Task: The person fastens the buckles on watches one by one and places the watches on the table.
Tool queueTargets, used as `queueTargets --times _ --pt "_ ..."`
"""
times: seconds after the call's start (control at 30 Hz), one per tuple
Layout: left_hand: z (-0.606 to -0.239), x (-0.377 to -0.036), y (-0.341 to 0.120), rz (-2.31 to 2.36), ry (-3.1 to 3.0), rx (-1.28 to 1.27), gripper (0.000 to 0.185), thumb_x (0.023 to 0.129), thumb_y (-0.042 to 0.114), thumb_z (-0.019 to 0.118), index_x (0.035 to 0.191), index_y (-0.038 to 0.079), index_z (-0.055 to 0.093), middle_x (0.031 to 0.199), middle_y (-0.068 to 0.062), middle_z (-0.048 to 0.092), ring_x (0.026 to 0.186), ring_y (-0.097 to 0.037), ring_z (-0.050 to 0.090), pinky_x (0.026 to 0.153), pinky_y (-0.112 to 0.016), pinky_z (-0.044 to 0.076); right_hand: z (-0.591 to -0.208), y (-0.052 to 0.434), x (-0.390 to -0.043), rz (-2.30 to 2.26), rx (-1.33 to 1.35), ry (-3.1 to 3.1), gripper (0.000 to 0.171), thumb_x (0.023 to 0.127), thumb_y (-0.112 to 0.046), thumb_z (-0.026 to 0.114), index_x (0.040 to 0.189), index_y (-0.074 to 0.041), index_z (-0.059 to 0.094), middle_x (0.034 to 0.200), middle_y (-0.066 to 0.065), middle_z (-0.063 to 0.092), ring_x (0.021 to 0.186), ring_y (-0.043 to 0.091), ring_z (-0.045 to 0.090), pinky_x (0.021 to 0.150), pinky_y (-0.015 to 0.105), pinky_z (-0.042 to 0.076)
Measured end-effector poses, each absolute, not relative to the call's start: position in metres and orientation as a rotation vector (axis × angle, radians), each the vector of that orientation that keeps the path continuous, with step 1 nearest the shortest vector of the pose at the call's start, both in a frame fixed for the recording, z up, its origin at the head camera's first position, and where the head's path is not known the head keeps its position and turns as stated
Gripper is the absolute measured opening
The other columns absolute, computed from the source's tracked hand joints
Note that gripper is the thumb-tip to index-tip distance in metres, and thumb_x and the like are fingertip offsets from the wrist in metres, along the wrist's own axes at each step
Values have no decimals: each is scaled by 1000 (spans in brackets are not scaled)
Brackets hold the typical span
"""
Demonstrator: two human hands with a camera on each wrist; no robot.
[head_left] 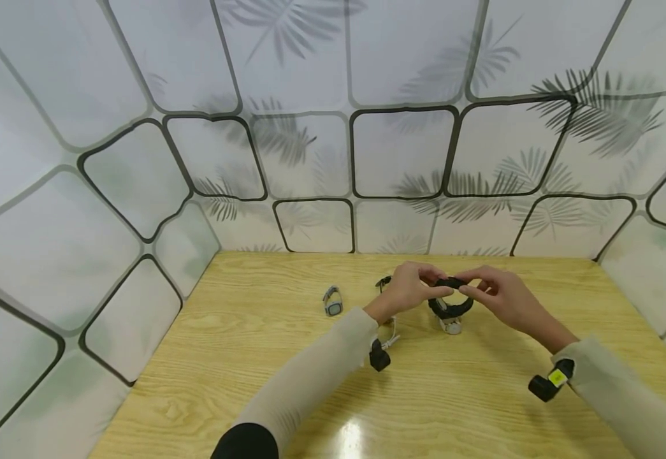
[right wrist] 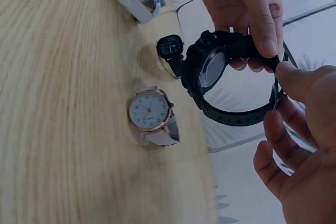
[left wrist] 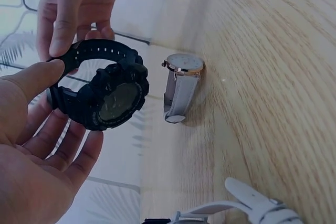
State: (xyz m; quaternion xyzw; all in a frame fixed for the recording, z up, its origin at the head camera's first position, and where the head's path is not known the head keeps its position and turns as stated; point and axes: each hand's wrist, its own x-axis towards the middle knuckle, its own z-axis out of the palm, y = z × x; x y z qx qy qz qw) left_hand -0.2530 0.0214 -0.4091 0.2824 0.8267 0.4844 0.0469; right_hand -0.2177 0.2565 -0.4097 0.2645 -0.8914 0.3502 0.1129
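Observation:
Both hands hold a chunky black digital watch [head_left: 450, 298] just above the table, its strap closed in a loop. My left hand [head_left: 431, 291] pinches the strap on the left side, thumb on top. On the right side my right hand [head_left: 473, 288] pinches the strap between thumb and fingers. The left wrist view has the black watch [left wrist: 107, 94] face-on, my left hand [left wrist: 59, 77] below it and the other hand's fingers [left wrist: 65, 22] above. Seen from the right wrist, the black watch [right wrist: 218, 72] hangs between my right hand [right wrist: 278, 92] and the left hand's fingers [right wrist: 257, 19].
A rose-gold watch with a pale strap [head_left: 452, 326] stands on the wooden table [head_left: 264, 357] right under the hands. A grey watch [head_left: 333, 301], a small black square watch [head_left: 383, 281] and a white-strapped watch [head_left: 390, 333] lie to the left. Patterned walls enclose the table.

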Motion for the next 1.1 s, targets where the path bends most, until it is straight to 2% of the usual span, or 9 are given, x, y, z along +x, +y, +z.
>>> queueTargets --times 0.2,0.3,0.47,0.77,1.1 --pt "-410 -254 21 1467 2520 851 25 91 25 82 112 12 78 100 6 74 85 1 63 71 -17 54 -418 256 -215 1044 746 -2589 24 100 -18 70 124 -17 73 115 4 72 78 14 67 64 29 57" --pt "-411 -253 21 1484 2513 834 25 91 26 82 112 12 78 98 6 74 85 1 63 70 -18 54 -420 256 -214 1059 721 -2601 26 100 -19 70 126 -14 73 109 6 73 75 16 68 62 29 57" --pt "-411 -254 19 1511 2504 831 24 91 26 82 111 13 78 95 8 73 84 0 63 70 -19 54 -422 257 -213 1073 709 -2607 30 100 -18 71 129 -12 72 104 7 75 73 13 69 60 29 56" --pt "-412 -255 18 1515 2473 846 17 91 25 81 105 14 80 88 11 72 81 -4 67 66 -21 54 -427 262 -212 1002 786 -2520 27 96 -12 75 122 -17 77 92 -3 73 67 17 67 57 28 55" --pt "-409 -256 15 1393 2492 854 27 89 22 84 114 13 79 95 10 72 84 -1 64 69 -20 54 -429 263 -213 955 823 -2495 27 94 -8 76 120 -16 77 98 -3 73 72 4 64 60 28 55"
